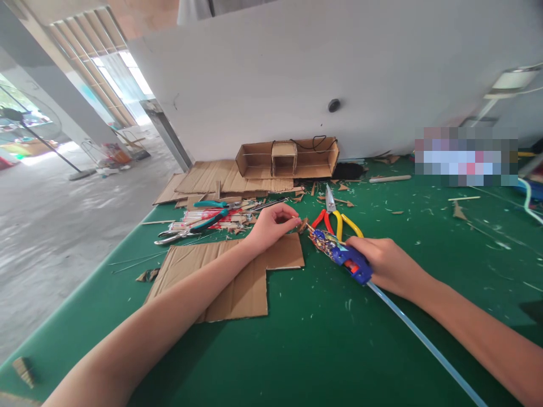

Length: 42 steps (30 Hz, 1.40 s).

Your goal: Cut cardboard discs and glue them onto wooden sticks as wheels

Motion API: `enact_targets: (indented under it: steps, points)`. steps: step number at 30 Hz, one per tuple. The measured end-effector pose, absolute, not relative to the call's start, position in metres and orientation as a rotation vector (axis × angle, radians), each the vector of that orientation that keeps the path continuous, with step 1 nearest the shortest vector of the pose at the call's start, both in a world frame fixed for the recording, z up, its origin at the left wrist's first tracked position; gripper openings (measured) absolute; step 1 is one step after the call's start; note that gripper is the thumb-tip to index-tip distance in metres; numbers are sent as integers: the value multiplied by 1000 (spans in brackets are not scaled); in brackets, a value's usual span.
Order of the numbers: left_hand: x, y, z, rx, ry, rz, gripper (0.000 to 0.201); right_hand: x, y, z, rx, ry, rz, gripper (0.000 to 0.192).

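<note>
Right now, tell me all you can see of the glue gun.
The glue gun is a small blue plastic one with an orange trigger part, its front crusted with old glue and scraps. The right hand grips its rear, holding it low over the green table and tilted. Its nozzle points up-left at a small cardboard piece pinched in the left hand. A long clear glue stick trails from its back toward the camera. Red-and-yellow pliers lie just behind it.

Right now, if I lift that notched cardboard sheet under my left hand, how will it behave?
The cardboard sheet looks thin and corrugated, so it is probably light and fairly stiff, though it may bend along its flutes. Lying flat, it should slide on the green table rather than roll. The left hand rests over its far edge, so it likely won't lift freely.
</note>
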<state>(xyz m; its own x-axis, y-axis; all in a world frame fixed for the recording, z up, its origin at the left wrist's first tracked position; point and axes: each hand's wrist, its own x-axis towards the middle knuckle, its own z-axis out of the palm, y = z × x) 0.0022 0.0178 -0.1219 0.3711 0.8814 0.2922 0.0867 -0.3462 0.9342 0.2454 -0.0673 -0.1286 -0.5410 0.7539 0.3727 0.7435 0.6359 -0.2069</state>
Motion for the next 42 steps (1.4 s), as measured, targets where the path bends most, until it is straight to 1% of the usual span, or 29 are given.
enact_targets:
  steps: [8, 13, 17, 25, 33, 42]
  points:
    - [2, 19, -123, 1702, 882, 1100, 20, 245, -66, -129, -1132, -2475, -40, 16]
    - [2, 19, -123, 1681, 890, 1108, 20, 246, -66, -131, -1170, -2457, -24, 14]
    - [2, 18, -123, 1681, 890, 1117, 19, 245, -66, -132, -1213, -2423, 16, 16]
    - [3, 18, -123, 1707, 923, 1116, 19, 245, -65, -132, -1163, -2487, -48, 19]
    - [3, 18, -122, 1724, 939, 1118, 19, 244, -66, -131, -1203, -2451, -58, 16]
    - [3, 19, -123, 1738, 934, 1132, 18, 245, -66, -130, -1202, -2465, -47, 16]
